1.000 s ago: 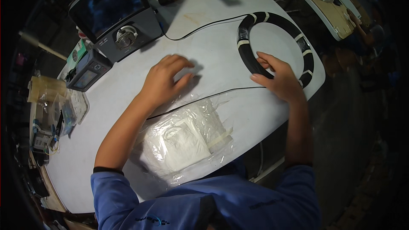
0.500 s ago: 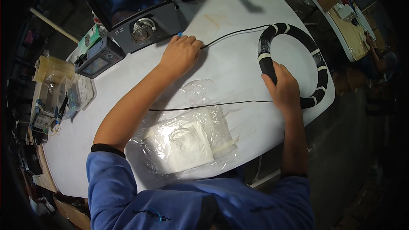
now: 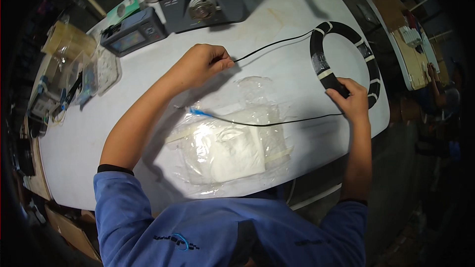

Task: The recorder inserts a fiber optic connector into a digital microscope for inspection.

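Note:
My left hand point(image 3: 205, 64) is closed over the table's middle, thumb and fingertips pinching a thin black cable point(image 3: 277, 42). That cable runs right to a black ring-shaped coil point(image 3: 316, 52) banded with pale tape. The coil's near-left side is in the grip of my right hand point(image 3: 351, 99). From near my right hand a second length of thin black cable point(image 3: 297, 120) sweeps left and ends in blue tips point(image 3: 200, 112). These tips hang over or lie on a clear plastic bag point(image 3: 277, 136) with a folded white sheet point(image 3: 237, 155) in it. My left fingers hide the first cable's end.
Behind my left hand stands a grey device point(image 3: 203, 12) with a screen and a round metal port. A smaller grey instrument point(image 3: 133, 32) is beside it. Tape rolls point(image 3: 67, 42) and a clear plastic box point(image 3: 81, 76) are at the left. A second table point(image 3: 396, 37) stands at the right.
My left hand has drawn back from the grey device, still on the cable. The blue-tipped end now shows above the bag. My right hand keeps the coil. The whole view has shifted.

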Motion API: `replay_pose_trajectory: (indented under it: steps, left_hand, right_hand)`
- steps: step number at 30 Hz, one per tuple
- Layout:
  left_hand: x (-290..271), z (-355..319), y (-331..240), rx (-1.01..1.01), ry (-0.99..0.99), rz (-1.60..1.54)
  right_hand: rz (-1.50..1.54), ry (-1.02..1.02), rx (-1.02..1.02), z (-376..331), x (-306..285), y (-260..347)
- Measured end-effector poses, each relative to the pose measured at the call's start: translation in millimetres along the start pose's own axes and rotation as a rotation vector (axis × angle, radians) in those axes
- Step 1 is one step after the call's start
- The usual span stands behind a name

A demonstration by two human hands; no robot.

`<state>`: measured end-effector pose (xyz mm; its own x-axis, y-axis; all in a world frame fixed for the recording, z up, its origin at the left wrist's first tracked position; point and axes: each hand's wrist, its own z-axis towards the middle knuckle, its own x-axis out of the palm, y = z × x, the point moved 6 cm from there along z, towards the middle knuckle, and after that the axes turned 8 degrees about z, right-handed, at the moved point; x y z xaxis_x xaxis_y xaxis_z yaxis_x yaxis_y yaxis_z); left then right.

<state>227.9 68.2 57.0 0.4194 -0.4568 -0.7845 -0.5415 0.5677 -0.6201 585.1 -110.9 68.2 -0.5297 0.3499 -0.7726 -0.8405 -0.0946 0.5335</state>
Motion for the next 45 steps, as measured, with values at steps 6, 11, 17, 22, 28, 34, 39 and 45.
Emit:
replay_pose_trajectory:
  steps: [6, 11, 17, 22, 28, 34, 39, 45]
  left_hand:
    - [3.1, -40.4, 23.9, -0.018, 0.016, -0.229]
    - [9.8, -68.7, 26.7, -0.099, 0.088, -0.31]
    - [18.9, -83.6, 33.3, -0.154, 0.1, -0.457]
    - [22.3, -84.2, 38.2, -0.133, 0.093, -0.439]
    - [23.1, -94.9, 45.2, -0.188, 0.119, -0.525]
    - [33.5, -88.6, 23.0, -0.134, 0.257, -0.727]
    - [38.1, -88.8, 13.9, -0.125, 0.319, -0.906]
    - [42.3, -91.6, -1.1, -0.009, 0.421, -1.01]
  right_hand:
    - [-0.03, 0.135, -0.02, 22.6, -0.5, -16.5]
    - [-0.027, 0.19, 0.071, 39.7, -1.9, -25.8]
    - [-0.014, 0.13, 0.024, 68.3, 38.0, 14.9]
    - [-0.237, -0.052, 0.007, 93.8, 88.0, 41.8]
    - [-0.295, -0.104, -0.065, 95.6, 94.0, 32.9]
    - [-0.296, -0.161, -0.092, 98.1, 84.4, 26.1]
    - [-0.298, -0.213, -0.002, 89.5, 95.5, 40.3]
    - [-0.277, -0.344, -0.169, 80.7, 107.9, 63.1]
